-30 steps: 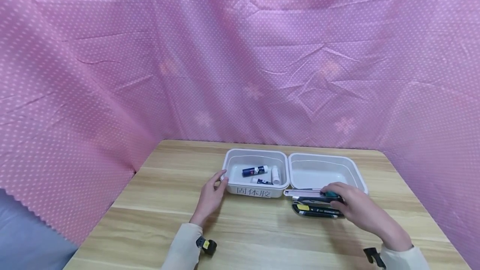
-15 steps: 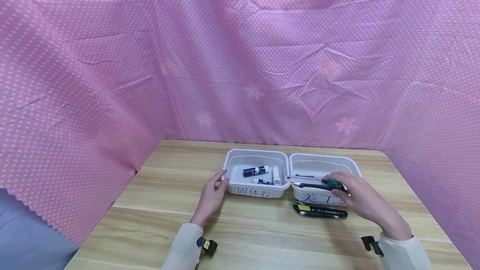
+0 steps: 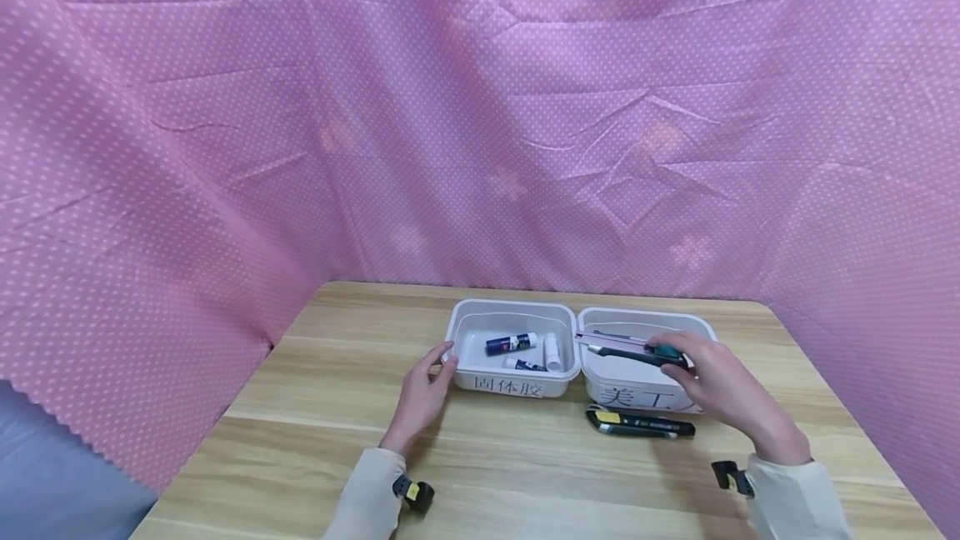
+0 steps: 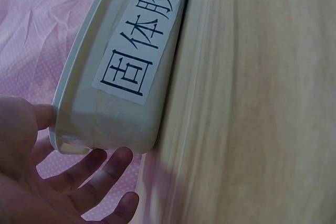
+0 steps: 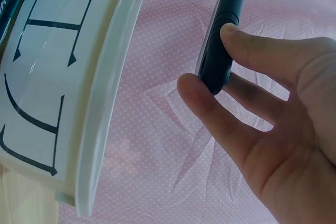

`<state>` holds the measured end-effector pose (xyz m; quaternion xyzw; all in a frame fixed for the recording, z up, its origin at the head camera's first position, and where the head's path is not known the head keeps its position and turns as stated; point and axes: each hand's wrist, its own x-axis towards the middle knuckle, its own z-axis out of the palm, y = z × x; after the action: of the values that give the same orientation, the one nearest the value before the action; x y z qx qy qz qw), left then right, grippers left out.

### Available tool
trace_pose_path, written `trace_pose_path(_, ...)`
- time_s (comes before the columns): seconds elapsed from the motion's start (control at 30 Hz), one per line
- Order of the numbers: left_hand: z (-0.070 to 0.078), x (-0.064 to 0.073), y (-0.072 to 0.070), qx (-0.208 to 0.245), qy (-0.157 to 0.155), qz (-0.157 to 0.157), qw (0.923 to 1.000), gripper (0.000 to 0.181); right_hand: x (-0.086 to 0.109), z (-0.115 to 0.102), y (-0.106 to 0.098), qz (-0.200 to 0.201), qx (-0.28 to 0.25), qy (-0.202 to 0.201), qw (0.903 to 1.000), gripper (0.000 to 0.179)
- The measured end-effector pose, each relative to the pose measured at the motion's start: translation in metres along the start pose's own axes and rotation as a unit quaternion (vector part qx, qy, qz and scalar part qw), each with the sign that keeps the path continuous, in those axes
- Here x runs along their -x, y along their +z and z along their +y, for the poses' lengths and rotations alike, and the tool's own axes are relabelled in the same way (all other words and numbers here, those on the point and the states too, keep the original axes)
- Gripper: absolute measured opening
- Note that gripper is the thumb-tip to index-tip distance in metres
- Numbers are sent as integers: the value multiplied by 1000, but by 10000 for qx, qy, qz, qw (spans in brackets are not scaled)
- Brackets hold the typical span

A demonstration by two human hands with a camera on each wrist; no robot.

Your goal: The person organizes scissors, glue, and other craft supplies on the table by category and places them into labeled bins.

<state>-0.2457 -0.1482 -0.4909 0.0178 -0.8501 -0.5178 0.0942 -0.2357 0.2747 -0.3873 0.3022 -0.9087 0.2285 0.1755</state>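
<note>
My right hand (image 3: 720, 382) pinches a utility knife (image 5: 226, 40) with a black grip above the right-hand white box (image 3: 645, 315). Beside the grip runs a pale strip with a teal part (image 3: 663, 351); I cannot tell whether it belongs to a second knife. Another utility knife (image 3: 641, 423), black and yellow, lies on the table before that box. My left hand (image 3: 420, 398), fingers spread and mostly straight, touches the near left corner of the left-hand white box (image 4: 121, 124). Inside that box are a blue glue stick (image 3: 512, 343) and two more sticks, one showing white.
Both boxes stand side by side on a wooden table (image 3: 322, 423). Printed paper labels (image 3: 507, 386) are on their front walls. A pink dotted cloth (image 3: 480, 148) hangs behind the table and at its sides.
My right hand has lifted the held knife from in front of the right-hand box to over it, uncovering the box's label. The left hand has stayed at its corner.
</note>
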Motion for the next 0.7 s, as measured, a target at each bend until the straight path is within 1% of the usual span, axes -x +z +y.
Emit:
trace_pose_path(0.13,-1,0,-1,-28,-6,-20,10000,48,-1,4,2,11,7,238,9997,37)
trace_pose_path(0.37,0,1,-1,-25,-19,-23,10000,47,1,14,8,61,-35,484,9988,35)
trace_pose_path(0.53,-1,2,0,37,-6,-21,10000,47,3,22,14,-32,-77,681,9976,34)
trace_pose_path(0.7,-1,2,-1,69,42,-33,10000,47,5,30,18,-128,27,853,9963,33)
